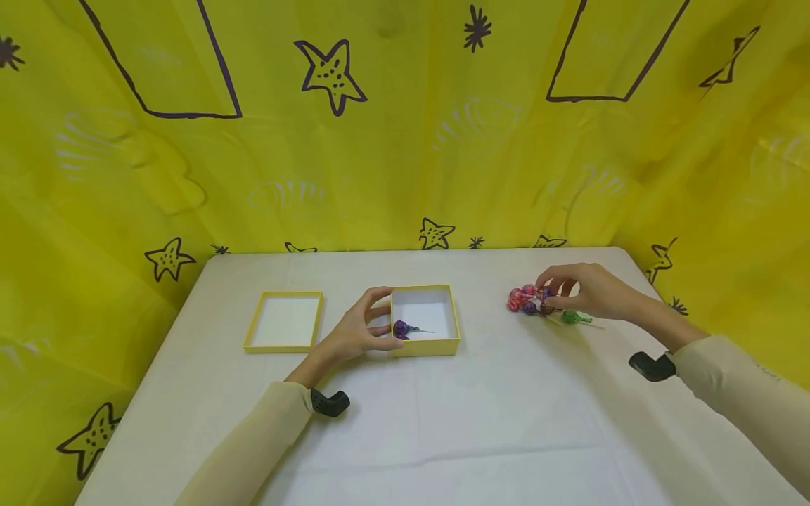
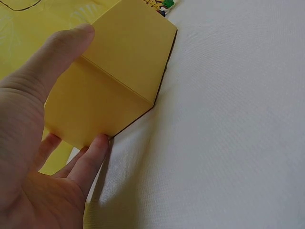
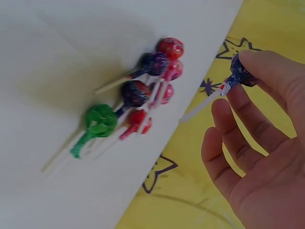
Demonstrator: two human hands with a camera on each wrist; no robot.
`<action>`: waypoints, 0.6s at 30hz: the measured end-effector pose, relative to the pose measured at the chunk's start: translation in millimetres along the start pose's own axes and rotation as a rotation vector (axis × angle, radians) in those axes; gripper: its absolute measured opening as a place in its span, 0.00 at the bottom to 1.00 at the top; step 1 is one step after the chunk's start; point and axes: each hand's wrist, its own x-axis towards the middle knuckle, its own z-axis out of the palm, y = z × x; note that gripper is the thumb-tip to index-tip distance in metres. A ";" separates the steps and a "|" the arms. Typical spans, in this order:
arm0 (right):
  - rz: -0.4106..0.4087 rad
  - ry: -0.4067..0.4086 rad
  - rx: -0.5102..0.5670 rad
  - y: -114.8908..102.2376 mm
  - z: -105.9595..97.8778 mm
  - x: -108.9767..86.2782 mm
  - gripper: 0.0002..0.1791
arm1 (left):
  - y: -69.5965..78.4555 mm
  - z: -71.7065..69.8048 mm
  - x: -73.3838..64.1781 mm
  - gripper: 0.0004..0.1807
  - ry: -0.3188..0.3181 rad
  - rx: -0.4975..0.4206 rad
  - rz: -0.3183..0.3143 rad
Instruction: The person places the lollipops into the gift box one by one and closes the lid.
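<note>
My left hand [image 1: 356,333] holds the yellow box [image 1: 427,348] at its left end, thumb on the front wall and fingers along the left side. The left wrist view shows the thumb and fingertips against the yellow walls [image 2: 109,90]. Inside the white-lined box lies a purple-wrapped lollipop [image 1: 401,328] near the front left corner. My right hand [image 1: 588,289] pinches a dark blue-purple lollipop [image 3: 237,71] by its wrapped head, its white stick hanging free. Beneath and beside that hand lie several lollipops on the table, with red, pink and purple wrappers [image 1: 522,296] and one green lollipop [image 3: 101,121].
A yellow-rimmed box lid [image 1: 283,350] lies inside up, left of the box. White cloth covers the table [image 1: 443,422]. A yellow patterned curtain [image 1: 392,154] hangs behind and at both sides.
</note>
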 end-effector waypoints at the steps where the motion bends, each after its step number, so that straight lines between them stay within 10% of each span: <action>1: -0.005 0.000 0.004 -2.1 -2.4 2.3 0.17 | 0.2 0.0 0.0 0.55 0.000 0.000 -0.001; 18: -0.048 -0.036 0.046 -42.7 -27.2 49.9 0.14 | 0.8 0.9 0.1 0.55 0.007 0.002 -0.016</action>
